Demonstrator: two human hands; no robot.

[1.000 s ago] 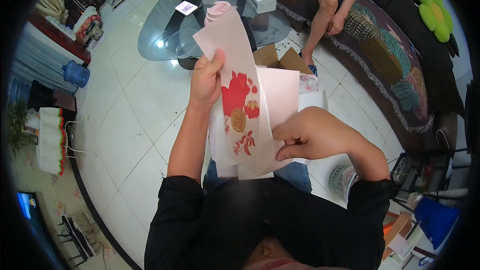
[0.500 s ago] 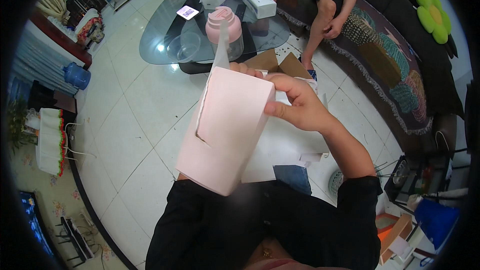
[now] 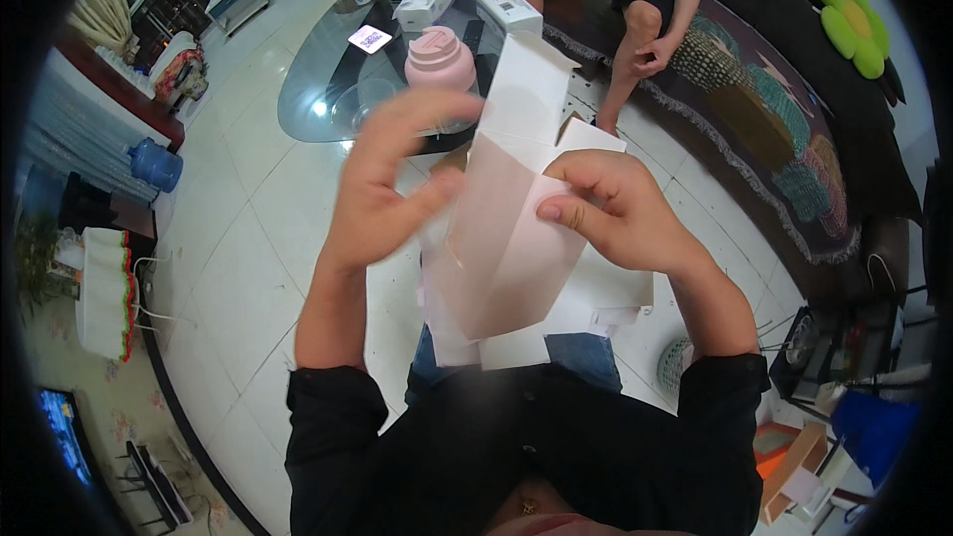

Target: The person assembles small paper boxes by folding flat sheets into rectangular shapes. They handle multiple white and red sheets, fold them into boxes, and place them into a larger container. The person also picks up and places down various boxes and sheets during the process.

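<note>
A pale pink cardboard box stands tilted above my lap, its white-lined top flap raised. My right hand grips the box's upper right edge, with the thumb on the outer face and the fingers curled over the rim. Left of the box, my left hand is off it, thumb and fingers apart and slightly blurred, holding nothing. Beneath the box, white cardboard lies around my lap. What the box holds is hidden from this angle.
Ahead is a glass table bearing a pink-lidded jar, a phone, tissue packs and a clear bowl. Another person's hand rests by their knee on the sofa. A mesh basket stands at my right.
The box has turned and moved right, and its torn slit no longer shows. The flap now shows its broad white face. My left hand has come out from behind the box to its left.
</note>
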